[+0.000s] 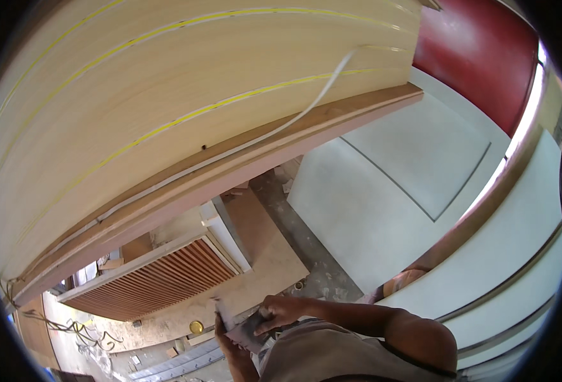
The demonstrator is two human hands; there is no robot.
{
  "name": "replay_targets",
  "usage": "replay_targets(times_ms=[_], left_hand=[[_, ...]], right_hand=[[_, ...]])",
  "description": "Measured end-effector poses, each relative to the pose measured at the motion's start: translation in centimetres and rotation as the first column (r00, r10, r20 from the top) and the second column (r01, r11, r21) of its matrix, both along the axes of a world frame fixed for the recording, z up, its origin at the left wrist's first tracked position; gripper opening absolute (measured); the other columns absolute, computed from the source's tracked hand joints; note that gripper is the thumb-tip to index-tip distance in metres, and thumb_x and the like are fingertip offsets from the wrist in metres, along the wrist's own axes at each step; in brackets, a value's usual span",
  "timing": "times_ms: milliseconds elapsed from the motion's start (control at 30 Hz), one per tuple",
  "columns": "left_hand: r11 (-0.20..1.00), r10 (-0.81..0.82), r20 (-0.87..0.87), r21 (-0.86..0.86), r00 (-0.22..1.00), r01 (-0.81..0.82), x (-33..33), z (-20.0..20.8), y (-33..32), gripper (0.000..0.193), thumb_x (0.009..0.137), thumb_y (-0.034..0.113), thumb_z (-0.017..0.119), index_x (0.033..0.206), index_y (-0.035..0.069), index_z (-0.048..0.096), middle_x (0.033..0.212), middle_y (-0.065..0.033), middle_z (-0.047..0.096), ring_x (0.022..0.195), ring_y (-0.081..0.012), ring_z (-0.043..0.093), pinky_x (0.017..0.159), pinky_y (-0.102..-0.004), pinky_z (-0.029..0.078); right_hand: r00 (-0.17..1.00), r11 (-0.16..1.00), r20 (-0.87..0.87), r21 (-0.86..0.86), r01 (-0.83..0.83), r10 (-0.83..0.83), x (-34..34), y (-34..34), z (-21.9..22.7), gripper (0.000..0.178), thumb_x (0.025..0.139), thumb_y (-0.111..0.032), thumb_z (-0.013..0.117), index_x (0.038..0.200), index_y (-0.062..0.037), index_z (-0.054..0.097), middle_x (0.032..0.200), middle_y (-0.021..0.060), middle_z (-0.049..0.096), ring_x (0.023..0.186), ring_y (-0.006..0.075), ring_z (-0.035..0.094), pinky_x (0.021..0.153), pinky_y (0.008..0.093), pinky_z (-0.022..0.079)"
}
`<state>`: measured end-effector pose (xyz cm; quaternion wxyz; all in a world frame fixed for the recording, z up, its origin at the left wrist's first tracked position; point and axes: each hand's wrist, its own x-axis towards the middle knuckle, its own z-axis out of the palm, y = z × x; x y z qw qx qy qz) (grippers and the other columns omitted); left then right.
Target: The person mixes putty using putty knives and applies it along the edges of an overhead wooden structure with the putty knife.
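Close in front of my body, both hands are at a dark grey, flat piece (250, 332) whose kind I cannot make out. My right hand (281, 312) has its fingers closed on the upper right side of it. On the other side, my left hand (227, 342) grips its left edge, fingers pointing up. A pale, blurred strip (225, 313) sticks up by the left fingertips; I cannot tell whether it belongs to the grey piece.
A large light wood panel (166, 83) with yellow lines spans the upper left. A white cable (281, 127) runs along its brown ledge (383, 99). White panels (383, 184) stand right. Below lie a slatted wood unit (160, 280), a round yellow item (196, 327) and tangled wires (83, 328).
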<state>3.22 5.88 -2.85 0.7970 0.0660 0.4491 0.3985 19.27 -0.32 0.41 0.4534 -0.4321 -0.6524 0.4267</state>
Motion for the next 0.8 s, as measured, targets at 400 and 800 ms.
replay_targets(times_ms=[400, 800], left_hand=[[0.879, 0.264, -0.126, 0.439, 0.956, -0.185, -5.0, -8.9, -1.6, 0.056, 0.102, 0.039, 0.043, 0.142, -0.001, 0.044, 0.141, -0.0154, 0.048, 0.128, -0.0284, 0.047, 0.106, -0.0408, 0.040], [0.690, 0.516, -0.530, 0.722, 0.673, 0.040, -8.4, -3.4, -7.6, 0.033, 0.100, 0.034, 0.054, 0.102, 0.001, 0.059, 0.066, -0.0041, 0.058, 0.055, -0.0126, 0.053, 0.048, -0.0334, 0.042]], right_hand=[[0.999, 0.925, 0.033, -0.380, 0.014, -0.001, 0.4, -2.4, -7.7, 0.046, 0.087, -0.046, 0.070, 0.080, -0.0014, 0.071, 0.062, 0.0058, 0.062, 0.058, 0.0115, 0.056, 0.053, 0.0311, 0.045], [0.856, 0.775, -0.245, -0.583, 0.245, -0.456, -7.2, -2.0, -4.3, 0.030, 0.091, -0.032, 0.070, 0.090, -0.0019, 0.067, 0.077, -0.0034, 0.061, 0.059, 0.0085, 0.051, 0.044, 0.0260, 0.038]])
